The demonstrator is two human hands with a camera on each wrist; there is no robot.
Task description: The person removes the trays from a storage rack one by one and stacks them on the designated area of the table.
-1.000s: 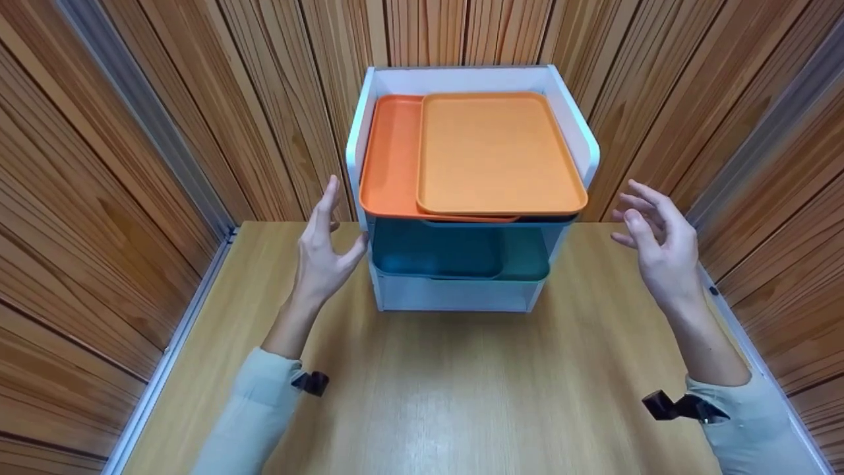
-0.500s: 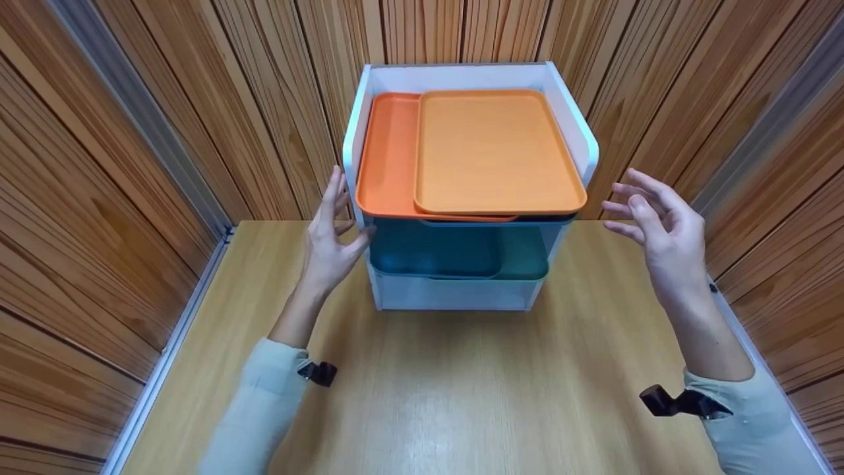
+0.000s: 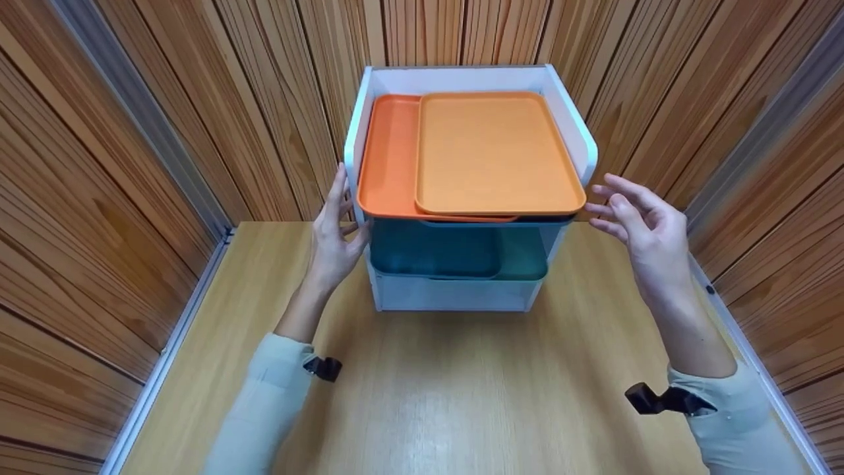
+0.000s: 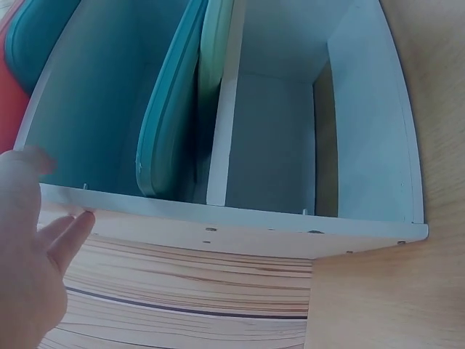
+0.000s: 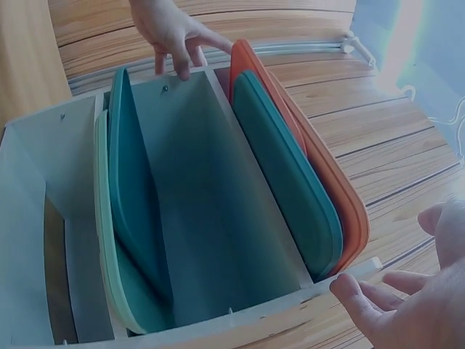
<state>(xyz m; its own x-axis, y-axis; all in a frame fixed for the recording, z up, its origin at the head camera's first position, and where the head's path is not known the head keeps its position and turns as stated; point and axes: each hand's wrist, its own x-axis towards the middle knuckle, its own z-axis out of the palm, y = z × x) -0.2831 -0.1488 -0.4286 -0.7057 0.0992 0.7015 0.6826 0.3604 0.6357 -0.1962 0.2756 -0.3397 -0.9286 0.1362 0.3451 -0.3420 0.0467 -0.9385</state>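
Observation:
A white shelf rack (image 3: 461, 295) stands on the wooden table (image 3: 461, 396). On its top level a light orange tray (image 3: 494, 152) lies over a darker orange tray (image 3: 389, 158). The shelf below holds a teal tray (image 3: 435, 251) over a pale green tray (image 3: 525, 254). My left hand (image 3: 333, 241) lies flat against the rack's left wall, fingers straight, thumb at the front edge. My right hand (image 3: 643, 231) hovers with spread fingers just off the rack's right wall. In the right wrist view the right hand (image 5: 414, 305) sits beside the rack's corner (image 5: 367, 267), and the left hand (image 5: 171, 33) touches the far wall.
Wood-panelled walls (image 3: 132, 165) close in on three sides, with a metal strip (image 3: 178, 336) along the table's left edge. The rack's bottom compartment (image 4: 272, 145) holds nothing visible. Bare tabletop lies between my forearms in front of the rack.
Both hands have moved inward toward the rack. The left hand now rests on the left wall, and the right hand has come closer to the right wall.

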